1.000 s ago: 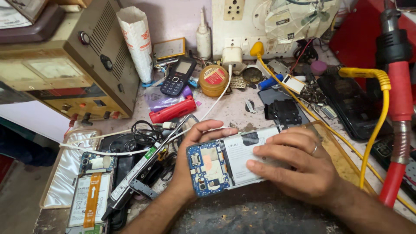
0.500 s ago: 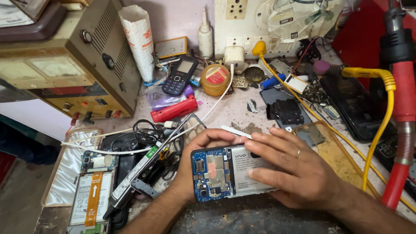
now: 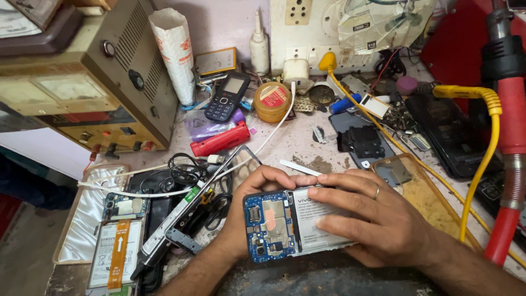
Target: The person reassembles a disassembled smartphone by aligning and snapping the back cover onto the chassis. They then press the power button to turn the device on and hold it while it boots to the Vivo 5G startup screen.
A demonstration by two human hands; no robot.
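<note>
An opened smartphone [image 3: 285, 225] with its back cover off lies face down near the bench's front edge, showing a blue circuit board at the left end and a white battery. My left hand [image 3: 249, 211] grips its left end from behind, thumb curled over the top edge. My right hand [image 3: 372, 219] lies flat over the battery and right end, fingers spread and pressing down; a ring is on one finger. A thin white strip [image 3: 298, 167] rests on the bench just behind the phone.
A second opened phone [image 3: 118, 241] and a screen frame [image 3: 192, 214] with tangled cables lie left. A beige power supply [image 3: 82, 87] stands back left. A red hot-air handle [image 3: 509, 137] and yellow cable [image 3: 482, 159] hang right. Keypad phone [image 3: 226, 98], round tin [image 3: 272, 101], red tool [image 3: 220, 140] behind.
Both hands and the opened phone have drifted slightly toward the front edge and left. My right fingers have slid further left across the battery toward the circuit board.
</note>
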